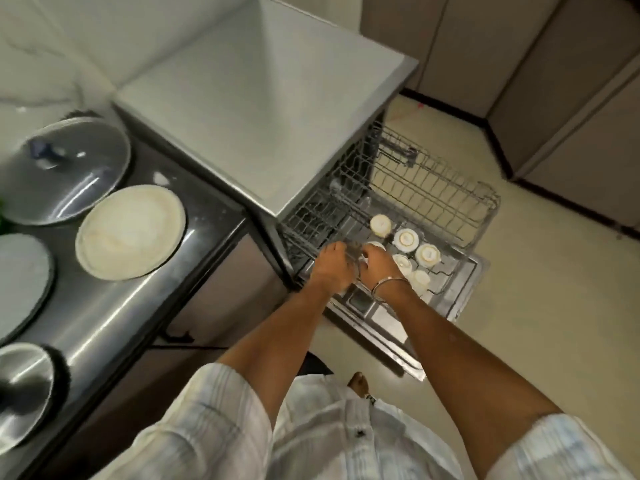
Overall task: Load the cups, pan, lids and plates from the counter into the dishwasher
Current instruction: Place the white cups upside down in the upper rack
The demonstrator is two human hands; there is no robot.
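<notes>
Head view, reading left to right, all places given against the dishwasher (266,109).

Left of the dishwasher, on the dark steel desk (114,306): a glass lid (64,169) with a dark knob lies flat at the far end. Just beside it, nearer the dishwasher, a cream plate (130,232) lies flat. At the frame's left edge a second, pale plate (20,282) is partly cut off. Nearest me, also cut off, a steel lid (24,393) with a knob.

In front of the dishwasher the upper wire rack (433,188) is pulled out over the open door (464,289). The far half of the rack carries nothing I can make out.

My left hand (330,268) is at the rack's near left corner, fingers curled down at the wires; motion blur hides whether they grip anything, so I cannot tell. My right hand (379,268), bangle (389,285) on the wrist, is touching the left hand, its fingers curled round a white cup (375,245) at the rack's near side.

Right of my hands, in the rack's near half, five more white cups stand upside down in a close cluster: (380,224), (406,240), (428,255), (402,263), (420,278).

No pan in view.
</notes>
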